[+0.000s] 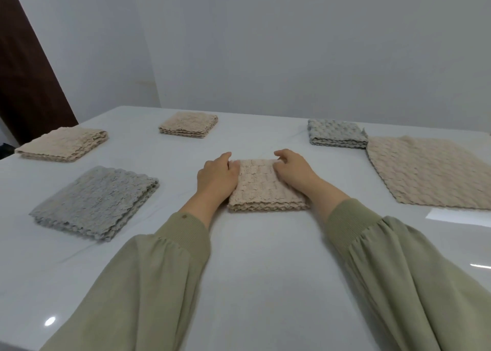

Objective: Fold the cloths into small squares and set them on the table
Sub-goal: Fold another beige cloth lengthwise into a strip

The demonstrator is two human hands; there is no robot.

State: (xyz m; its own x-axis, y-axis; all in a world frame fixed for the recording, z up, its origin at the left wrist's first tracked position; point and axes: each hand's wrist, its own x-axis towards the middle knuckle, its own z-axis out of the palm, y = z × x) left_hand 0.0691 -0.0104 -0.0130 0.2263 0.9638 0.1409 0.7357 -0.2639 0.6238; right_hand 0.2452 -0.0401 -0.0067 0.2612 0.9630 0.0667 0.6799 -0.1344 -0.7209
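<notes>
Carefully now: the folded beige cloth (265, 188) lies mid-table (265, 271) between my hands, and I think it could spring open.
My left hand (216, 176) curls its fingers against the cloth's left edge and my right hand (295, 172) bends down onto its far right top; whether either pinches a layer I cannot tell. Uneven pushing could skew the stacked layers, and a quick release might let the thick fold lift.

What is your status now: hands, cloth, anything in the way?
Left hand at left edge of centre cloth, right hand pressing on it. Cloth folded square. Large beige cloth unfolded at right. Nothing in the way.
</notes>
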